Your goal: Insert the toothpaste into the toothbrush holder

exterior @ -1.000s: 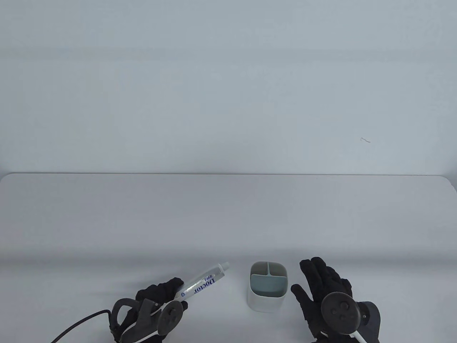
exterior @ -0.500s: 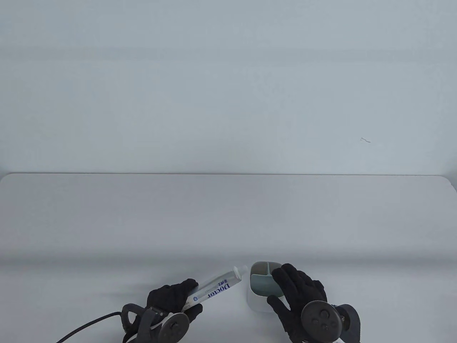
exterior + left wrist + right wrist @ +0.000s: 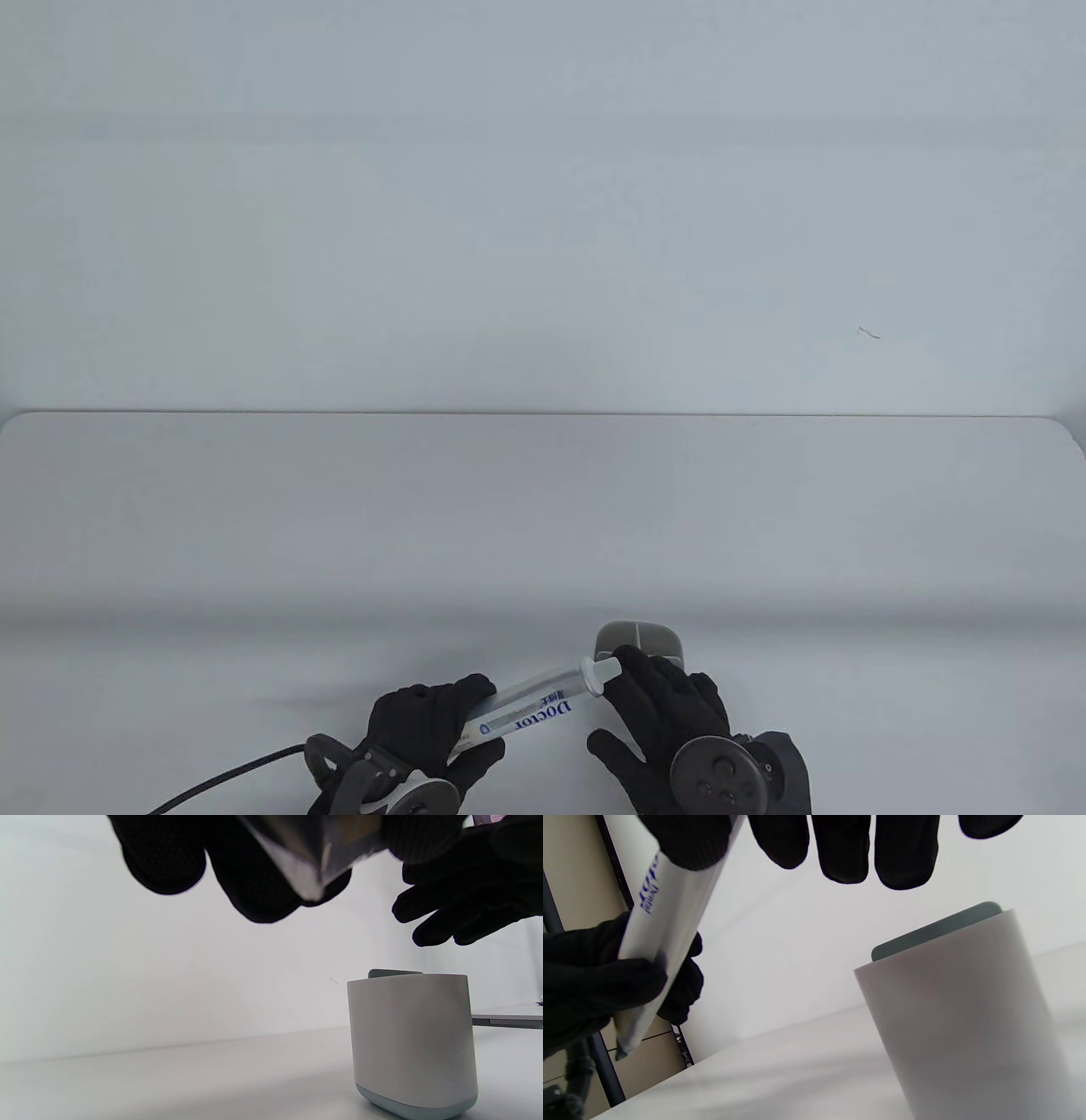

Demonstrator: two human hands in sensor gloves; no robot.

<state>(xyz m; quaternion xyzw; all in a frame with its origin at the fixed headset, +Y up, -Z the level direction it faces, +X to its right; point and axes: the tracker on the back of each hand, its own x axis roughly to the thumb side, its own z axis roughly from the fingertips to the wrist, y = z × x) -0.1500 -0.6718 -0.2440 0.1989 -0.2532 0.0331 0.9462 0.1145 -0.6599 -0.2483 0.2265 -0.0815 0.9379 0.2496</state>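
A white toothpaste tube (image 3: 530, 706) with blue "Doctor" lettering is held by its flat tail end in my left hand (image 3: 454, 720), above the table, cap pointing right toward the holder. The white toothbrush holder (image 3: 638, 634) with a grey-green inner divider stands on the table, mostly covered by my right hand (image 3: 657, 692). The right hand's fingers are extended over the holder, and a fingertip touches the tube at its cap (image 3: 601, 668). In the right wrist view the tube (image 3: 670, 921) slants left of the holder (image 3: 967, 1005). In the left wrist view the holder (image 3: 411, 1039) stands below right.
The white table (image 3: 543, 526) stretches back to its far edge, with a pale wall behind. A black cable (image 3: 229, 768) runs from the left hand's tracker off the bottom left.
My left hand has carried the tube rightward until its cap reaches the holder. My right hand has moved left from beside the holder to over it and now touches the cap end.
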